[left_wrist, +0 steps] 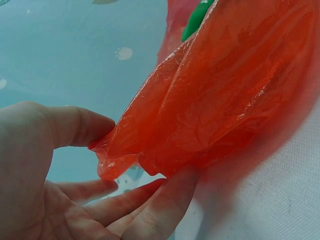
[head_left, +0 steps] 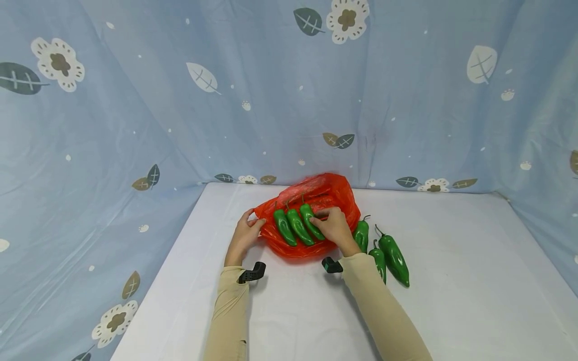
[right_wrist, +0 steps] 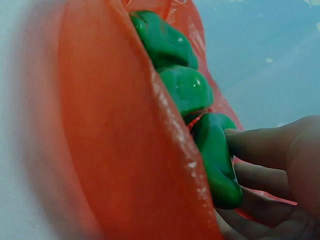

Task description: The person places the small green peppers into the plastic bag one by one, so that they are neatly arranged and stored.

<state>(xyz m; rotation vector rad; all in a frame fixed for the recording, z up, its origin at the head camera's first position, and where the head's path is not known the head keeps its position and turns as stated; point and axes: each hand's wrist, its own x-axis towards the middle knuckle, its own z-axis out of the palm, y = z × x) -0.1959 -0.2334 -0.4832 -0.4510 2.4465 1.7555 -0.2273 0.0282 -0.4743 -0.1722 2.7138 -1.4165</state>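
A red plastic bag (head_left: 341,194) lies spread on the table with its mouth facing up. Side by side on it are three glossy green peppers, the left one (head_left: 285,229), the middle one (head_left: 299,228) and the right one (head_left: 309,216). At the bag's left edge my left hand (head_left: 244,236) pinches the thin film between thumb and fingers. My right hand (head_left: 336,229) reaches over the bag's right side and grips the right pepper. In the right wrist view the thumb presses that green pepper (right_wrist: 215,155) and the fingers curl behind it.
To the right of the bag, more green peppers lie on the white table (head_left: 469,260): one beside the bag (head_left: 362,233), one partly behind the right sleeve (head_left: 378,259) and a larger one (head_left: 395,258). A blue patterned curtain (head_left: 280,60) surrounds the table's back and sides.
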